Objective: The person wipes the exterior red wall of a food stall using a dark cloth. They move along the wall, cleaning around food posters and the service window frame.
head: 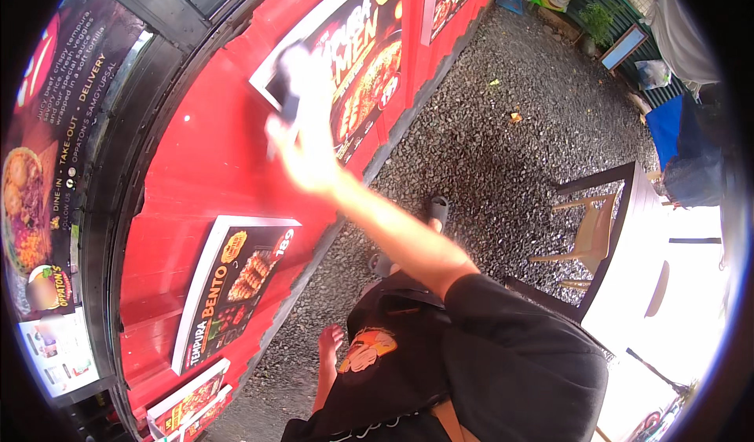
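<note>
My right hand (309,159), washed out by bright light and blurred, reaches across to the lower corner of a framed food poster (368,71) on a red corrugated metal wall (206,129). It grips a dark and whitish object (288,97), too blurred to name, held over the poster's corner. Whether the object touches the poster I cannot tell. My left hand (331,345) hangs low by my side, fingers loosely bent, with nothing seen in it. Nearest to it on the wall is a second white-framed food poster (241,289).
Gravel (471,118) covers the ground under my slippers (437,209). A wooden chair (592,230) stands at a table (642,230) on the right. Dark window framing (112,206) runs above the red wall. A potted plant (595,20) and a blue-faced framed board (624,47) are farther off.
</note>
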### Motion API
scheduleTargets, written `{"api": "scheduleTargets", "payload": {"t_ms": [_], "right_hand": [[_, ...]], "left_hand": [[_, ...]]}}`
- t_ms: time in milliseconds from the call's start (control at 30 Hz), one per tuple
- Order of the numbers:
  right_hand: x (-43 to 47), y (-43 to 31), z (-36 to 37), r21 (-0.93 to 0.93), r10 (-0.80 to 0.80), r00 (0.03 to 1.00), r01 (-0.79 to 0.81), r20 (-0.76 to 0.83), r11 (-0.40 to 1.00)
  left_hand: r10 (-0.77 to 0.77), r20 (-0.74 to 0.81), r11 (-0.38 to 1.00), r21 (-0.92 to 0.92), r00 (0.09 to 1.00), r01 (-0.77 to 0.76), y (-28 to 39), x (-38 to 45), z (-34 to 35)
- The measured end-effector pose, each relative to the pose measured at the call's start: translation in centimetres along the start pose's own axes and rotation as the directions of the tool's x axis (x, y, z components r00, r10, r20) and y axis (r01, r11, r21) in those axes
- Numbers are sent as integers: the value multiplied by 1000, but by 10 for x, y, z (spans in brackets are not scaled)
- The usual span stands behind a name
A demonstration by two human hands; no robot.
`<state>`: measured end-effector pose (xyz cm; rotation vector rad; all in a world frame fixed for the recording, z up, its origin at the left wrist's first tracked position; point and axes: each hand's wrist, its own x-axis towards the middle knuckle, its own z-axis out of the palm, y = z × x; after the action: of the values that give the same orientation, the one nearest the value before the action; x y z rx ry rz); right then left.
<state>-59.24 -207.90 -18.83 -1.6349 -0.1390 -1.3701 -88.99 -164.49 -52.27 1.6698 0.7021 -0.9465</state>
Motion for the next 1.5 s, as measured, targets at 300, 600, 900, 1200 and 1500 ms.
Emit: {"api": "scheduleTargets", "payload": {"t_ms": [300, 600, 900, 1200, 1500], "right_hand": [[-115, -42, -77, 652, 978, -112, -731, 174, -200], [75, 132, -129, 417, 678, 688, -554, -259, 721], [-147, -16, -51, 134, 401, 860, -459, 316, 878], [-182, 68, -141, -105, 951, -144, -987, 274, -120], [36, 135, -149, 85, 787, 604, -784, -122, 615]], "left_hand": [[194, 62, 981, -21, 979, -193, 89, -11, 41], [-126, 78, 991, 59, 989, 121, 7, 0, 17], [14, 101, 984, 174, 995, -31, 10, 10, 26], [452, 315, 744, 384, 835, -547, 44, 31, 29], [163, 177, 912, 347, 971, -217, 50, 13, 41]]}}
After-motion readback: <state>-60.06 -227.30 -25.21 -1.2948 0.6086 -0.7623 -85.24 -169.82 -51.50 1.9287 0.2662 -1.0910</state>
